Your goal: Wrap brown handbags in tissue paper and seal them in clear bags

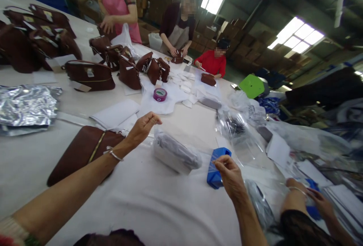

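Note:
My left hand (pixel 145 127) is raised over the table with thumb and fingers pinched together. Whatever lies in that pinch is too small or clear to make out. Between my hands lies a grey-white bundle (pixel 176 153) in a clear plastic bag. My right hand (pixel 229 172) is also pinched closed, at the edge of a blue tape dispenser (pixel 211 172); its pinch shows nothing I can name. A brown bag with a gold zip (pixel 76 151) lies flat, partly behind my left forearm.
Brown handbags (pixel 89 76) crowd the back left. Silver foil packs (pixel 27 106), white paper sheets (pixel 116 113) and a purple tape roll (pixel 160 95) lie about. Clear plastic bags (pixel 241 136) are heaped to the right. A co-worker's hands (pixel 320 200) work close at right; several people work beyond.

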A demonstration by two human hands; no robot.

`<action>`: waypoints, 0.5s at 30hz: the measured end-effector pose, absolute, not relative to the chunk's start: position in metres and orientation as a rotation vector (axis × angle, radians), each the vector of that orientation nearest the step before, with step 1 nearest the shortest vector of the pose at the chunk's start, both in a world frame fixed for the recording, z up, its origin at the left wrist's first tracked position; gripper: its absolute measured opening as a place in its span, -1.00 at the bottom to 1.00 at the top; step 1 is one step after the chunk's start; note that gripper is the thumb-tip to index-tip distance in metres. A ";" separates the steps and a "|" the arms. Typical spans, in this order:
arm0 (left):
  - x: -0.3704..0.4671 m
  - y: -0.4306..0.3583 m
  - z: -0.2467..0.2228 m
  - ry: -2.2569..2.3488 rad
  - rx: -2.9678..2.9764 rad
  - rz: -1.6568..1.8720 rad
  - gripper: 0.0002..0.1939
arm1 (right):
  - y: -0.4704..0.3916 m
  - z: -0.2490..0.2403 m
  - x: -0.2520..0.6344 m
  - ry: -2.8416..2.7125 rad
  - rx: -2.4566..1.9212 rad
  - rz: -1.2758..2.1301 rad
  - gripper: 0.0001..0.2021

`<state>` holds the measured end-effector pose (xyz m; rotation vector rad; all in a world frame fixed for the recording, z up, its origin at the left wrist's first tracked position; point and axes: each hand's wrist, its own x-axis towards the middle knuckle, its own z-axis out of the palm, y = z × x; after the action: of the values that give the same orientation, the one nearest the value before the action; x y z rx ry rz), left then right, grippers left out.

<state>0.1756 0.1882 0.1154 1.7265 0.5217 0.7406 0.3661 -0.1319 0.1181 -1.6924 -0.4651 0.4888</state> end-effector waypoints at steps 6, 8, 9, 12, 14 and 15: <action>0.173 0.191 0.125 0.604 1.835 0.800 -0.62 | -0.129 0.143 0.355 -0.595 -1.624 0.553 -0.65; 0.169 0.182 0.139 0.542 2.064 0.913 -0.58 | -0.132 0.147 0.346 -0.642 -1.680 0.624 -0.66; 0.167 0.174 0.148 0.419 2.214 0.967 -0.52 | -0.134 0.148 0.342 -0.670 -1.712 0.635 -0.68; 0.174 0.144 0.171 -0.208 2.653 0.865 -0.32 | -0.138 0.150 0.330 -0.767 -1.804 0.581 -0.71; 0.186 0.126 0.178 -0.448 2.834 0.673 -0.26 | -0.141 0.155 0.326 -0.841 -1.875 0.564 -0.72; 0.193 0.120 0.178 -0.471 2.897 0.608 -0.31 | -0.144 0.159 0.325 -0.881 -1.912 0.568 -0.72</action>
<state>0.1928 0.1195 0.1784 2.8967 -0.4714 0.6077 0.3249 -0.1435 0.1592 -1.9117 -0.8805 0.5681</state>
